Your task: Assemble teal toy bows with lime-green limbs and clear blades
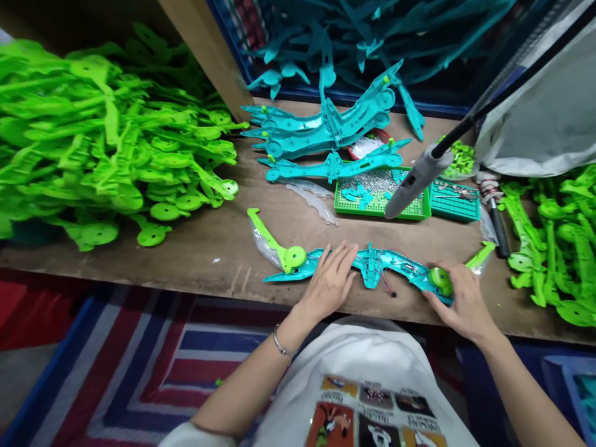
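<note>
A long teal plastic frame (370, 267) lies across the front of the bench, with thin wires and a small dark connector near its middle. Green arms with clear pieces sit on both ends: the left green arm (294, 258) angles up and left, the right green arm (439, 280) up and right. My left hand (328, 280) rests on the frame's left half, fingers extended and slightly apart. Around the right end curls my right hand (460, 301), its fingers and thumb gripping the frame beside the round green part.
Heaps of green parts (107, 149) lie left and right. Behind are stacked teal frames (326, 139), a green basket of screws (342, 207), a teal tray (456, 208) and a clear strip (316, 202). An electric screwdriver (414, 183) hangs over the basket; a black-handled tool (499, 233) lies right.
</note>
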`<state>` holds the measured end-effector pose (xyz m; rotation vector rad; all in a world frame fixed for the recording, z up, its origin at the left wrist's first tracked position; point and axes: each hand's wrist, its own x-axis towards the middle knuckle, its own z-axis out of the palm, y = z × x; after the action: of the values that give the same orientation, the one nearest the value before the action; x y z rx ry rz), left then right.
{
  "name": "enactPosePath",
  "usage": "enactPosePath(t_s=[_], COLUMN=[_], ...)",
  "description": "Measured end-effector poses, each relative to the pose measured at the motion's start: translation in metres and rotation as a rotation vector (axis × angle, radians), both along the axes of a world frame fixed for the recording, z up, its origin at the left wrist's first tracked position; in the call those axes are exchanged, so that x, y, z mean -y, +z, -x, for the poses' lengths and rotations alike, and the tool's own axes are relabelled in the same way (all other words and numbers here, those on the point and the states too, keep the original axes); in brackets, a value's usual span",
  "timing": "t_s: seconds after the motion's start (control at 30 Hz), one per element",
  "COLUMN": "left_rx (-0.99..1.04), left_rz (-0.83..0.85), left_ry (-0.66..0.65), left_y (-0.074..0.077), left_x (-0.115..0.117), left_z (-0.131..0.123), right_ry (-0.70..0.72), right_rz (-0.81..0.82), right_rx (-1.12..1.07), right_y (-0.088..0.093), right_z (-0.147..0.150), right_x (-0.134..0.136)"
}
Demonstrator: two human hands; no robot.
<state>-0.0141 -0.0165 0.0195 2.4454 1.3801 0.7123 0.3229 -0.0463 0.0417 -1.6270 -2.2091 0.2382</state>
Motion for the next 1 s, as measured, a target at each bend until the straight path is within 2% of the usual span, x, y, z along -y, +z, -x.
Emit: enactPosePath(t_s=[0.07, 0.13, 0.23, 0.3, 0.37, 0.43, 0.53, 0.63, 0.73, 0.83, 1.0], left_rx=[0.093, 0.193, 0.255, 0.263, 0.254, 0.189, 0.033, -0.063, -0.044, 0.027, 0.126], left_rz=[-0.040, -0.092, -0.122, -0.111, -0.082, -0.016, 0.112, 0.226, 0.322, 0.351, 0.349], left_ry=[-0.012, -0.095, -0.261, -0.240, -0.126, -0.024, -0.001, -0.078, -0.193, -0.312, -0.426], left_y=[0.003, 0.005, 0.010, 0.016, 0.022, 0.030, 0.039, 0.043, 0.042, 0.036, 0.030], left_x=[0.014, 0.031, 0.051, 0.050, 0.036, 0.013, -0.024, -0.050, -0.063, -0.068, -0.070], left_z=[-0.001, 0.003, 0.011, 0.013, 0.012, 0.004, -0.020, -0.044, -0.055, -0.054, -0.045], right_ry=[-0.009, 0.019, 0.072, 0.039, -0.017, -0.067, -0.098, -0.099, -0.088, -0.032, 0.050], right_rz=[-0.079, -0.123, -0.076, -0.063, -0.093, -0.120, -0.139, -0.143, -0.132, -0.101, -0.037], right_rx=[-0.041, -0.089, -0.110, -0.091, -0.071, -0.063, -0.080, -0.100, -0.104, -0.167, -0.369], right_y=[0.004, 0.005, -0.001, -0.009, -0.018, -0.025, -0.028, -0.026, -0.023, -0.021, -0.017], right_z=[0.004, 0.019, 0.054, 0.077, 0.095, 0.105, 0.109, 0.111, 0.113, 0.113, 0.113], right_x=[0.007, 0.015, 0.026, 0.029, 0.029, 0.027, 0.025, 0.026, 0.026, 0.024, 0.021])
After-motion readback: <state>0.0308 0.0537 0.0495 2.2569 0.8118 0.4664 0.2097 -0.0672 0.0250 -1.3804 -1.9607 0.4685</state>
